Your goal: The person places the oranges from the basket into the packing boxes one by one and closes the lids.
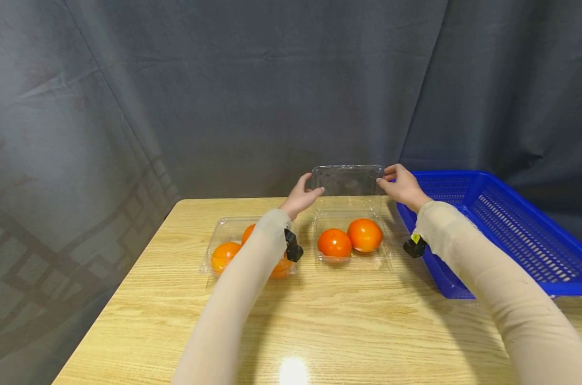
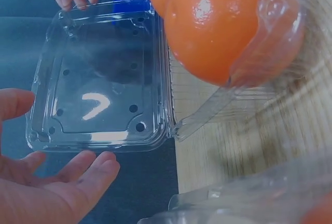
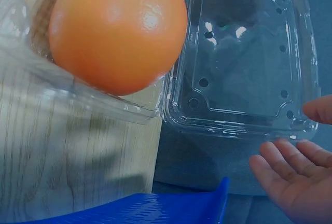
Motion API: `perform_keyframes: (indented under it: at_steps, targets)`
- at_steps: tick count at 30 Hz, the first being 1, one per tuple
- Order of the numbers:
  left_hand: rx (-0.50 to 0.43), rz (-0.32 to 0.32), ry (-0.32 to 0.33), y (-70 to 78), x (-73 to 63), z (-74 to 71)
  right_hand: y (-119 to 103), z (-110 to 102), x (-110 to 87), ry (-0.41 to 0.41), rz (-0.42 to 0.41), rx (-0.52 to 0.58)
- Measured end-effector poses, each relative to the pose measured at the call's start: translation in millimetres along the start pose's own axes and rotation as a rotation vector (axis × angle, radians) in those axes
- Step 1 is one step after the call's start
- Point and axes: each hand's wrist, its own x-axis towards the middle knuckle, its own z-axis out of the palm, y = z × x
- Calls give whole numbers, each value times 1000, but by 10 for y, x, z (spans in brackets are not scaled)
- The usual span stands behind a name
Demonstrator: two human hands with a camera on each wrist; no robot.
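Observation:
A clear plastic clamshell box stands on the table with its lid (image 1: 348,182) raised at the far side. In its base (image 1: 384,254) lie two glossy, round orange fruits (image 1: 334,244), side by side. My left hand (image 1: 302,197) is at the lid's left edge, fingers mostly straight and thumb apart from them. At the opposite edge, my right hand (image 1: 403,188) has its thumb by the lid's corner and its fingers extended beside it. Both wrist views show the lid's round vent holes. Whether each fingertip touches the plastic is hard to tell.
Left of this box, a second clear box (image 1: 218,232) holds several orange fruits (image 1: 225,255), partly hidden by my left forearm. A blue perforated basket (image 1: 512,214) stands on the right beneath my right forearm. Behind the wooden table (image 1: 339,315) hangs a dark grey curtain (image 1: 271,96).

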Motion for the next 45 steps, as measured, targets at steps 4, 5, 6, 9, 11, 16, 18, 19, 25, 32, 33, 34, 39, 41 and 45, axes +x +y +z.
perform_keyframes:
  at_steps: [4, 5, 6, 9, 11, 16, 18, 19, 25, 32, 33, 34, 39, 41, 45]
  targets:
    - [15, 15, 19, 22, -13, -2, 0, -23, -3, -9, -9, 12]
    - [16, 20, 21, 28, -17, -2, -2, -27, -5, -14, -12, 15]
    - [17, 26, 22, 33, -21, -3, -3, -30, -7, -16, -16, 17]
    - [28, 46, 24, 50, -36, -8, -16, -42, -17, -20, -34, 6]
    - [38, 61, 25, 58, -43, -12, -30, -50, -24, -19, -45, -6]
    - [73, 84, 30, 77, -61, -24, -52, -74, -39, -5, -77, -43]
    - [85, 88, 29, 83, -69, -29, -55, -80, -47, 3, -92, -55]
    - [92, 89, 29, 85, -74, -33, -60, -84, -54, 5, -97, -62]
    - [105, 91, 30, 89, -101, -46, -76, -112, -100, 4, -126, -94]
    - [85, 98, 20, 95, -134, -21, -92, -108, -158, -4, -134, -111]
    - [99, 104, 19, 96, -141, -16, -92, -107, -166, -5, -133, -112]
    - [113, 112, 19, 100, -152, -10, -93, -108, -174, -5, -132, -115]
    - [175, 143, 26, 114, -206, 10, -109, -120, -226, 4, -142, -124]
    - [180, 144, 27, 120, -227, 13, -117, -127, -248, 6, -147, -130]
    - [189, 136, 21, 132, -262, 13, -130, -141, -288, 10, -150, -140]
